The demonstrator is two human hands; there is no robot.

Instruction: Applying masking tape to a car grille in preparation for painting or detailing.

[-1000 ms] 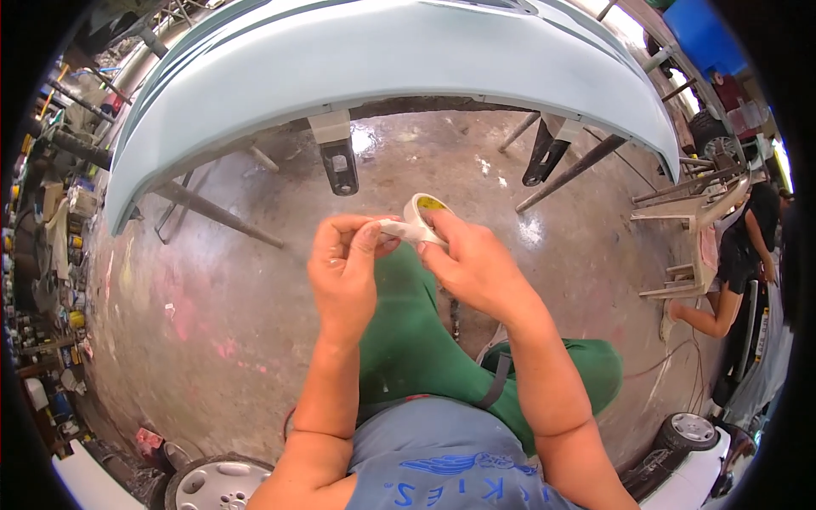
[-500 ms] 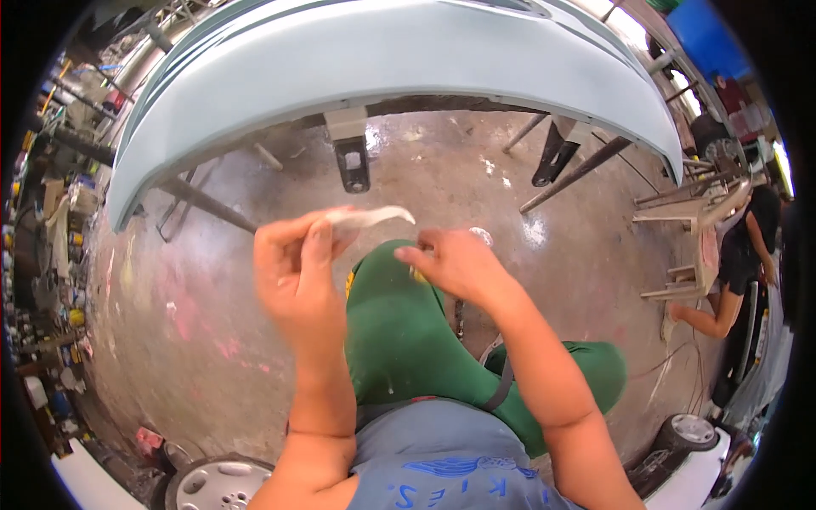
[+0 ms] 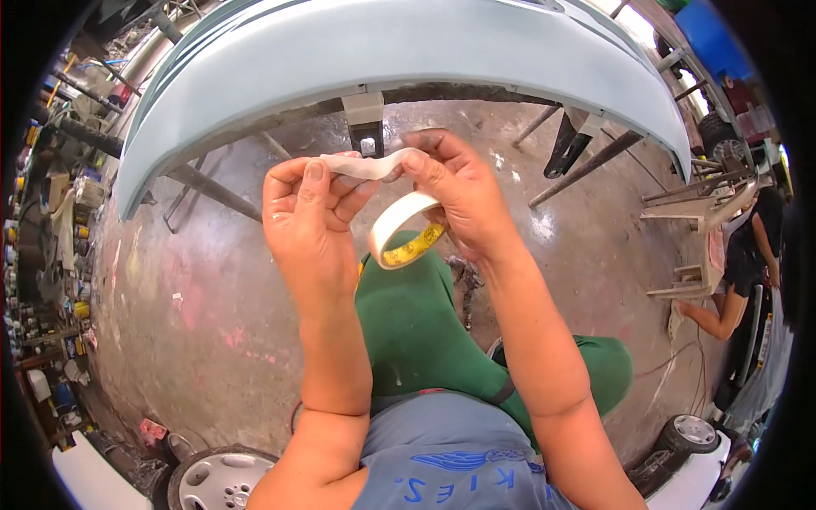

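A short whitish strip of masking tape (image 3: 361, 167) stretches between my two hands, just in front of a pale blue-grey car bumper (image 3: 408, 64). My left hand (image 3: 304, 208) pinches the strip's left end between thumb and fingers. At its other end, the thumb of my right hand (image 3: 472, 200) presses on the strip. A roll of masking tape (image 3: 398, 212), cream outside with a yellow printed core, hangs from my right hand over my green-trousered knee. Whether the strip still joins the roll, I cannot tell.
Metal stand legs (image 3: 217, 191) slant down under the bumper. On the right, a person (image 3: 752, 242) is beside a beige plastic chair (image 3: 701, 221). Shelves with cans and clutter (image 3: 72, 246) line the left. Wheels (image 3: 223, 480) lie at the lower left and right.
Both hands have moved up toward the bumper. My right hand has come to the strip's free end, and the tape roll, mostly hidden before, now shows below it.
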